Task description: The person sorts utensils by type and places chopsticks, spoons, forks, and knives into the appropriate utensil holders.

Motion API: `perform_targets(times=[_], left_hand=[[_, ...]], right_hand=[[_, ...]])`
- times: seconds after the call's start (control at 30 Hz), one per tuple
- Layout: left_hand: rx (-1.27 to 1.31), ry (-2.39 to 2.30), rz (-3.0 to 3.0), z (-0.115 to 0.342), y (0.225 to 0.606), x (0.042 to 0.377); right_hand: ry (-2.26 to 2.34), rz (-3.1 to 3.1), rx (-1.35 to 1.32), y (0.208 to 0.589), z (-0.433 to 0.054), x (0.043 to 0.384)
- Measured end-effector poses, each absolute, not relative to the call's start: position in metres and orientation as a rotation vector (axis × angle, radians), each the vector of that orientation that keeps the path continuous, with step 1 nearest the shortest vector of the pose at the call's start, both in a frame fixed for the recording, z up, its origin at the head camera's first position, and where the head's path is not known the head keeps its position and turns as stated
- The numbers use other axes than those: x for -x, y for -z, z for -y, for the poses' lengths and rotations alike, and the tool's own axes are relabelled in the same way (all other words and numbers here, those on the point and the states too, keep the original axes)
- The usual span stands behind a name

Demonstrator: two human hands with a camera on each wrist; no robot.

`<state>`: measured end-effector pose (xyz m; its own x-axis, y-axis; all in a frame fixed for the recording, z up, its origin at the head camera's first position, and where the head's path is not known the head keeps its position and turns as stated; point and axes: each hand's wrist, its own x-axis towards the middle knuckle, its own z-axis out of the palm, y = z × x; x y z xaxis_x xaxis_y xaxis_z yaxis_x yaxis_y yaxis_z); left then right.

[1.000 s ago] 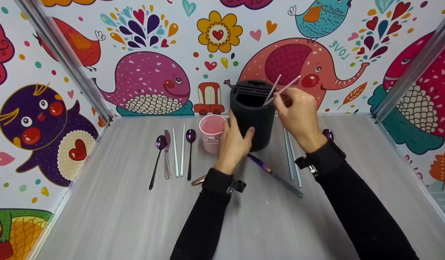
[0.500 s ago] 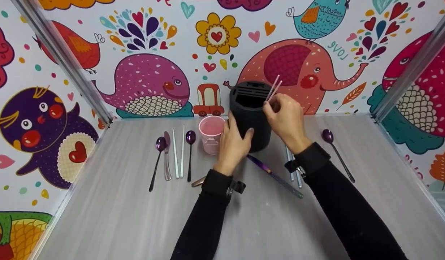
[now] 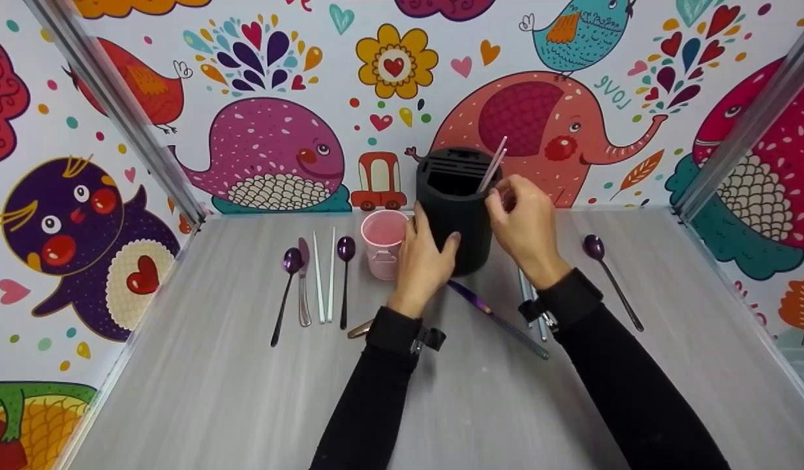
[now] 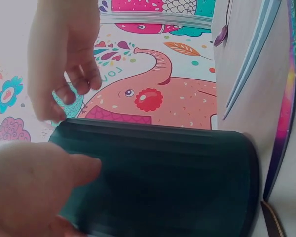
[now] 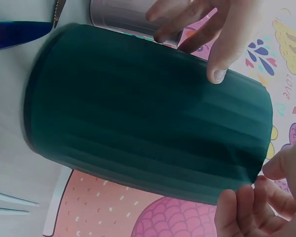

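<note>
A dark utensil holder (image 3: 457, 228) with a slotted top stands upright at the back of the table. My left hand (image 3: 425, 261) grips its left side, the thumb (image 5: 218, 74) on the near wall. Two pink chopsticks (image 3: 494, 163) lean in the holder's opening at the right. Beside them, at the rim, is my right hand (image 3: 523, 219), its fingers loosely bent; in the right wrist view the fingertips (image 5: 229, 202) meet the rim and hold nothing visible. The chopsticks' lower ends are hidden inside the holder.
A pink cup (image 3: 382, 258) stands left of the holder. Further left lie purple spoons (image 3: 292, 261), a knife (image 3: 303, 281) and pale chopsticks (image 3: 331, 274). A rainbow knife (image 3: 500, 316) lies in front; blue chopsticks (image 3: 526, 294) and a spoon (image 3: 594, 248) lie right.
The pink chopsticks came together and now lean side by side in the holder. My right hand moved left with them, then drew back slightly right, off them. The left hand stayed on the holder.
</note>
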<state>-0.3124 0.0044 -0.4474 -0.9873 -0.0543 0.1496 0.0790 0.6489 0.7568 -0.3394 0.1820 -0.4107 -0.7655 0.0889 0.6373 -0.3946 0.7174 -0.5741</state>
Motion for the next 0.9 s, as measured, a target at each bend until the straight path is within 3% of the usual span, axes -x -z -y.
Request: perform_targets(times=[0.37, 0.9], left_hand=[[0.004, 1.334, 2.729, -0.003, 0.447, 0.312], [-0.024, 1.31, 2.759, -0.006, 0.447, 0.314]], right_hand=[[-0.993, 2.701, -0.043, 0.441, -0.252, 0.31], [-0.891, 2.985, 0.314, 0.472, -0.375, 0.316]])
